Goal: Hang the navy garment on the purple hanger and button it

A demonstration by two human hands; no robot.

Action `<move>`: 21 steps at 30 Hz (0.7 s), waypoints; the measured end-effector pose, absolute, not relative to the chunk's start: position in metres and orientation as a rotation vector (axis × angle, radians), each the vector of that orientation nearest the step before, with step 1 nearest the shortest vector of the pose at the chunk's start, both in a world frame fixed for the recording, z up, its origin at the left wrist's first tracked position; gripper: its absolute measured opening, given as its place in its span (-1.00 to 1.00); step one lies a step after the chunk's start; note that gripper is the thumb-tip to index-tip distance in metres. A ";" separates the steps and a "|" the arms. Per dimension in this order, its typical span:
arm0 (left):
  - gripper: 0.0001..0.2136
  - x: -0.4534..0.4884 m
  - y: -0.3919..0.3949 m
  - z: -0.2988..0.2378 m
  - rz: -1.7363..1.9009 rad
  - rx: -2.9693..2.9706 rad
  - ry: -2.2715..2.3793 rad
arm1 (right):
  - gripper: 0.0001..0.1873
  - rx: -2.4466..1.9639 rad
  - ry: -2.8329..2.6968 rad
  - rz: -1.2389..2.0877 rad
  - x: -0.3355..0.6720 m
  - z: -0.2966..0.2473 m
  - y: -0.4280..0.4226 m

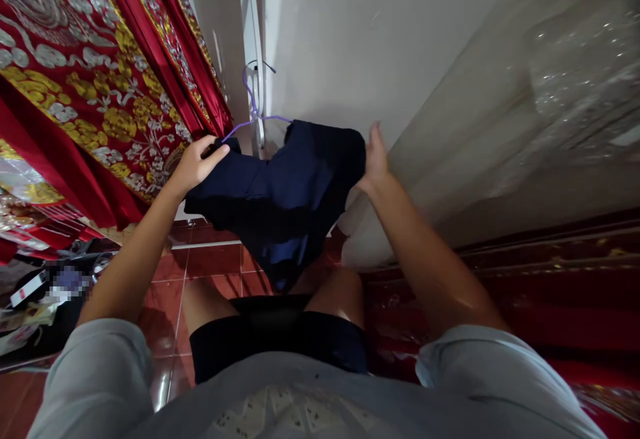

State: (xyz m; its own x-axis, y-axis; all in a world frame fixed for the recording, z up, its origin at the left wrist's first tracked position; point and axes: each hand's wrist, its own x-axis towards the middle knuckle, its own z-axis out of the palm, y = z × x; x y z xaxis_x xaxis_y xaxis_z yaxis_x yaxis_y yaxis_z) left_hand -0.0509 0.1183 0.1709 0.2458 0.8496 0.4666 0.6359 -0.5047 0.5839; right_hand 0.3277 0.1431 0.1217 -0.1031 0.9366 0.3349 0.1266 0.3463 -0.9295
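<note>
A dark navy garment [310,172], which looks like a short-sleeved top, hangs from a thin purple hanger [255,116] in front of me. The hanger's hook is up at a white metal rod by the wall. My left hand [203,162] pinches the garment at its left shoulder, thumb on top, close to the hanger's left end. On the other side my right hand [376,159] rests against the garment's right edge. One digit of it points up, stretched out, and its other fingers are partly hidden. The garment's lower part tapers down between my knees.
Red cloth with gold and silver embroidery [115,86] hangs at the left. Clear plastic sheeting [565,92] covers the right side, above dark red fabric [550,292]. A cluttered dark surface [35,319] lies at lower left. Red floor tiles [165,306] show below.
</note>
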 end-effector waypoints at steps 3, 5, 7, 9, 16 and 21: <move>-0.75 -0.042 0.122 0.172 1.208 2.277 1.443 | -0.12 -1.016 -1.359 0.914 0.322 0.146 0.136; -0.78 -0.039 0.134 0.174 1.299 2.262 1.501 | -0.13 -0.962 -1.337 0.922 0.310 0.171 0.122; -0.80 -0.040 0.146 0.175 1.396 2.237 1.509 | -0.07 -0.875 -1.371 1.000 0.296 0.192 0.101; -0.79 -0.042 0.151 0.176 1.475 2.203 1.490 | -0.02 -0.792 -1.532 1.184 0.285 0.202 0.080; -0.64 -0.011 0.103 0.169 1.276 2.219 1.119 | -0.29 -0.804 -2.297 0.738 0.267 0.127 0.072; -0.47 0.046 0.055 0.169 1.013 2.190 0.713 | 0.25 -1.011 -2.267 0.332 0.229 0.064 0.079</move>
